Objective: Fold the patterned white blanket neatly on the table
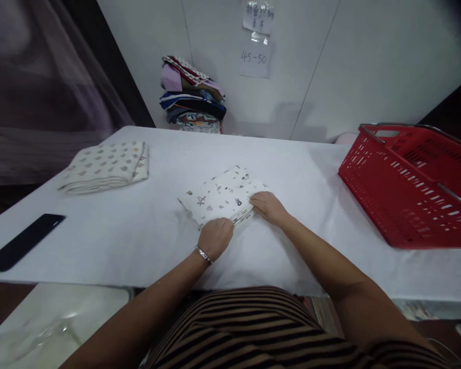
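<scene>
A folded white cloth (225,192) with small printed shapes, one like a starfish, lies at an angle on the white-covered table (157,246) in front of me. My left hand (216,237), with a bracelet at the wrist, is closed around its near corner. On the cloth's right corner, my right hand (269,206) grips the layered edge, fingers on top. Between the hands several stacked fabric layers show along the near side. Both thumbs are mostly hidden.
Another folded patterned cloth (107,166) lies at the left, behind a flat black object (25,241). A red plastic basket (415,189) with metal handles stands at the right. Folded fabrics (194,97) are piled beyond the far edge. Paper notes (255,56) hang on the wall.
</scene>
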`<state>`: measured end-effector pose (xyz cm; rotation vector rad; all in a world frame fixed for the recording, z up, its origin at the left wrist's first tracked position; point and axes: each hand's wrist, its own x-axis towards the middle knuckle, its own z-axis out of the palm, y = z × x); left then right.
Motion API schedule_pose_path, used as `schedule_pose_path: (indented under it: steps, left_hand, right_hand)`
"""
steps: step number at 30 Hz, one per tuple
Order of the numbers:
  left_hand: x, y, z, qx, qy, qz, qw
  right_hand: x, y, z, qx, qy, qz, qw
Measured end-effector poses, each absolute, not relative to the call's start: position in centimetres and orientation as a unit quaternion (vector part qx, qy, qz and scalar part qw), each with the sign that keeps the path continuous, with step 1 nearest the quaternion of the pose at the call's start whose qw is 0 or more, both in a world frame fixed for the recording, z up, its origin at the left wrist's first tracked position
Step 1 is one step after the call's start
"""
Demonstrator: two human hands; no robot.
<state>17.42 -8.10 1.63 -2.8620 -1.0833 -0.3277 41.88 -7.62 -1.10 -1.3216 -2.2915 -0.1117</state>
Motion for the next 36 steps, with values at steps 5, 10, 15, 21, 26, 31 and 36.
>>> schedule_pose_path:
  steps: [5,10,15,21,26,31,36]
  left_hand:
    - [17.4,-7.9,1.5,-0.928,-0.360,-0.085,0.029]
    - [17.3,-7.8,1.6,-0.924,-0.371,-0.084,0.048]
    - [17.2,-8.3,0.8,-0.934,-0.346,-0.082,0.042]
    - [16.5,-8.6,0.3,-0.930,-0.347,-0.117,0.037]
    - [16.0,-9.0,-0.1,-0.929,-0.339,-0.145,0.039]
    - [15.6,-9.5,-0.6,-0.930,-0.326,-0.169,0.033]
    - [14.9,-9.6,-1.2,-0.927,-0.310,-0.208,0.027]
  right_hand:
    - [42.2,-7.6,-1.8,-0.483,-0.844,-0.039,0.230]
    - [42.0,-7.6,-2.0,-0.491,-0.841,-0.042,0.225]
    - [42.0,-7.7,-2.1,-0.492,-0.842,-0.036,0.217]
    - [42.0,-7.9,-2.3,-0.500,-0.836,-0.044,0.223]
    - [42.1,-8.1,-2.4,-0.499,-0.836,-0.036,0.225]
    - [42.3,-8.1,-2.8,-0.495,-0.835,-0.045,0.236]
    - [42.3,-8.2,-3.2,-0.491,-0.830,-0.047,0.259]
